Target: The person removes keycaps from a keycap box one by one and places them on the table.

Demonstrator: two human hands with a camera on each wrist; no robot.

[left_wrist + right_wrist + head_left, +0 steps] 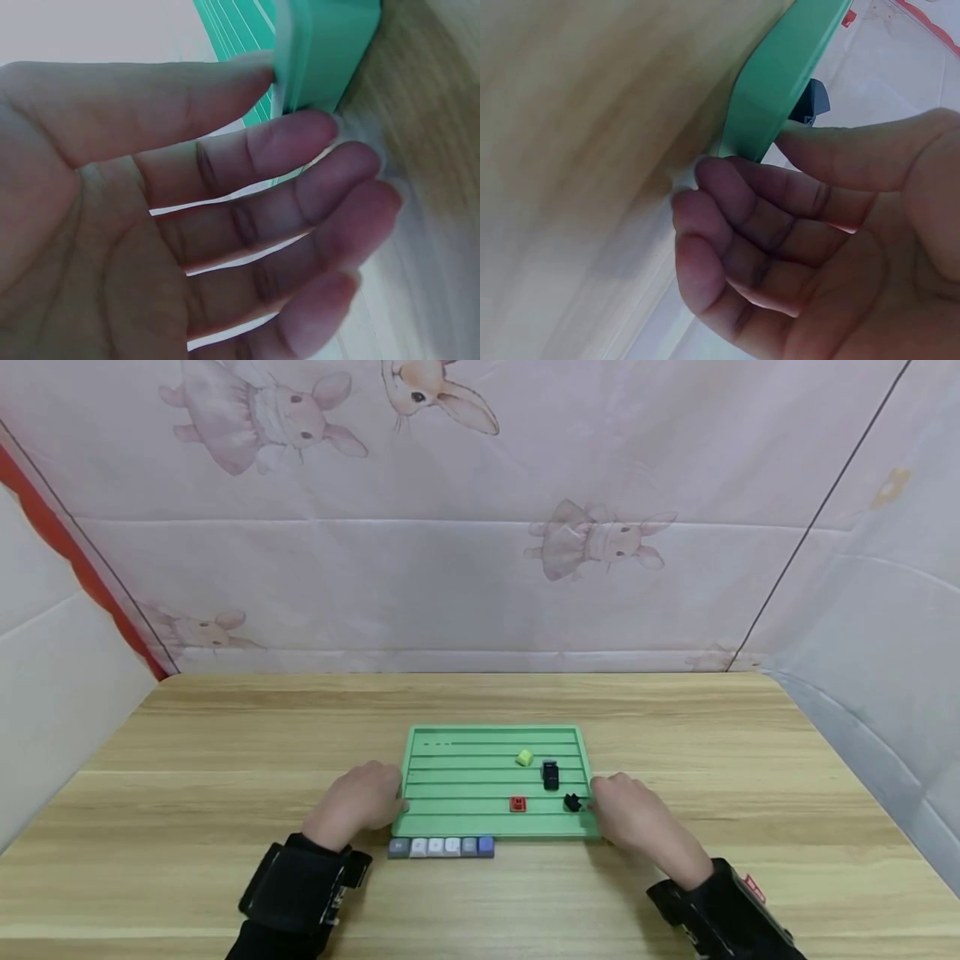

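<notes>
A green ridged tray (465,777) lies on the wooden table. My left hand (364,797) pinches its left side, the thumb on the rim and the index finger against the lower edge, as the left wrist view shows. At the tray's right side my right hand (637,822) grips the rim between thumb and fingers. On the tray sit a lime keycap (524,757), a black piece (551,775) that looks like a longer keycap, a red keycap (518,804) and another small black keycap (573,802), tipped over.
Along the tray's front edge, a row of several grey, white and blue keycaps (441,847) stands on the table (225,810). A pale curtain (450,577) printed with rabbits hangs behind the table.
</notes>
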